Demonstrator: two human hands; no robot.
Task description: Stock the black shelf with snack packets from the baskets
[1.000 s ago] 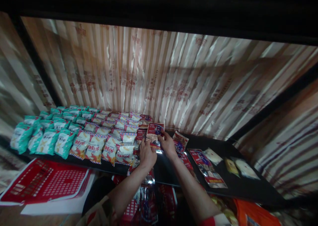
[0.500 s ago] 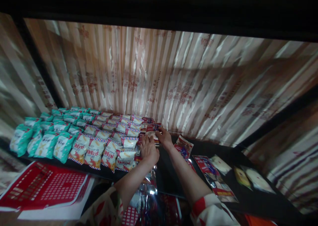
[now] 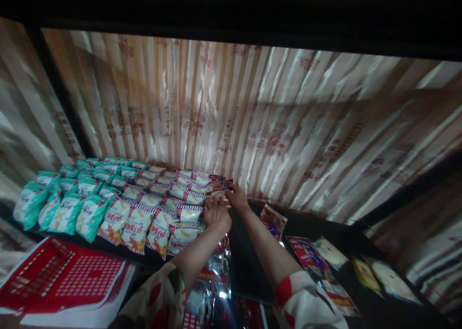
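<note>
Both my hands reach to the back of a black shelf (image 3: pixel 245 261). My right hand (image 3: pixel 238 197) pinches a red and blue snack packet (image 3: pixel 221 186), laid nearly flat near the striped back wall. My left hand (image 3: pixel 216 213) is closed on the packet's lower edge, just right of the white, red-striped snack bags (image 3: pixel 159 218). Its fingertips are hidden behind the hand.
Rows of teal snack bags (image 3: pixel 65 199) fill the shelf's left end. Loose red packets (image 3: pixel 272 220) and pale packets (image 3: pixel 364 271) lie on the right part of the shelf. A red perforated basket (image 3: pixel 61 276) sits below at the left. Shiny packets (image 3: pixel 212 290) are under my arms.
Both hands carried the red and blue packet farther back and lowered it from upright to nearly flat. The view shifted a little to the right.
</note>
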